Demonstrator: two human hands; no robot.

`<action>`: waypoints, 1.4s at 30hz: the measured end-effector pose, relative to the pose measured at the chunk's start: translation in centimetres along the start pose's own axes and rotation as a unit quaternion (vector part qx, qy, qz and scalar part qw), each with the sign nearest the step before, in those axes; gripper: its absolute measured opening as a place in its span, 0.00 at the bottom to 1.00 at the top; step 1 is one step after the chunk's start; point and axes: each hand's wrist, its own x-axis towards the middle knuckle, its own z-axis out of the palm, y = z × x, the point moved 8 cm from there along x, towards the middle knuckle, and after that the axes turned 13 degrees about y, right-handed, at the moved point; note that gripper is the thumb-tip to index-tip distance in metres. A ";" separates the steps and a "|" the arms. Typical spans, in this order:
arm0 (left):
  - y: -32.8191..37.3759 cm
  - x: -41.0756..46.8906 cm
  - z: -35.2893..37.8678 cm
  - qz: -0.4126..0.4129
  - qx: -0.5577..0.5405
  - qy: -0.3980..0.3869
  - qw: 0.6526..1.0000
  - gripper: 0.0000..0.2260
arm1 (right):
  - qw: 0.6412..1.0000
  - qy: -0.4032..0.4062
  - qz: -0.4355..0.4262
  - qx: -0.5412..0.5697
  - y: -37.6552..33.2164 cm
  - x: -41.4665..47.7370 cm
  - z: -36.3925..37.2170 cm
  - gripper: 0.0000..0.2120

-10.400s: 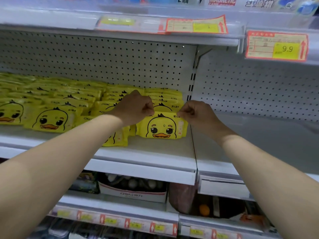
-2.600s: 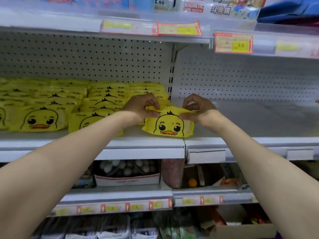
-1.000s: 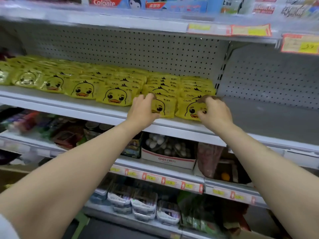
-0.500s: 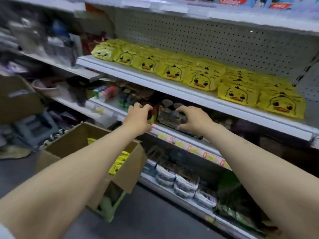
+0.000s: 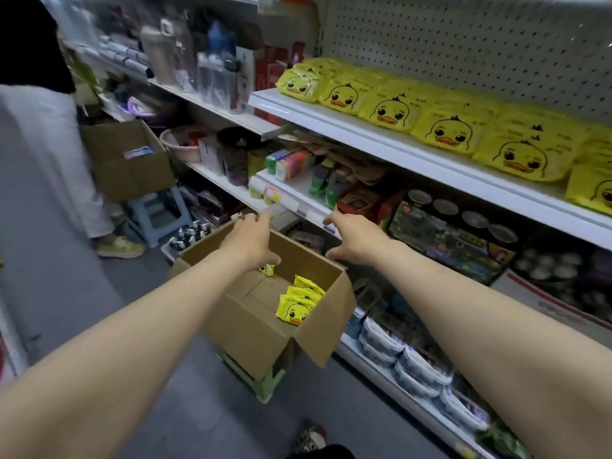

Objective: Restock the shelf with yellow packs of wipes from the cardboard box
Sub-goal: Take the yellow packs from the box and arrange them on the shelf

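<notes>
Now: left hand point(image 5: 251, 241), centre of frame, fingers spread and straight, holding nothing. It is at the far rim of the cardboard box point(image 5: 251, 329); contact with the rim cannot be told. Right hand point(image 5: 351, 241), just right of it, likewise spread and empty, above the box's far right corner. Neither touches a pack.

Box open, flaps down, on a green stool point(image 5: 269, 384), lower centre. Inside: a short row of yellow packs point(image 5: 296, 308) near the right wall, plus a lone yellow pack point(image 5: 269, 269) partly hidden under the left hand. Much bare cardboard floor shows.

Shelf point(image 5: 430, 159), upper right: duck-faced packs point(image 5: 443, 132) line the front edge, more stacked behind.

Judgement: restocking well advanced, box nearly empty, a handful of packs left to fetch. The shelf's right end runs out of frame, so free space cannot be told.
</notes>
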 end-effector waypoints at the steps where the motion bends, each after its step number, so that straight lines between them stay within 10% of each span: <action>1: -0.7 0.8 0.7 0.000 -0.001 -0.002 1.000 0.43 | 1.000 -0.009 -0.002 0.001 -0.1 1.2 1.3 0.34; 21: -13.8 16.3 20.8 -0.034 0.053 -0.195 0.979 0.36 | 0.939 -0.296 0.167 0.056 7.0 12.0 31.3 0.26; 33: -20.9 27.2 33.9 0.143 0.090 -0.257 0.952 0.32 | 0.859 -0.327 0.387 0.073 9.6 8.8 42.8 0.29; 42: -23.7 29.1 41.1 0.189 0.084 -0.240 0.948 0.32 | 0.864 -0.314 0.394 -0.005 11.0 7.1 48.5 0.36</action>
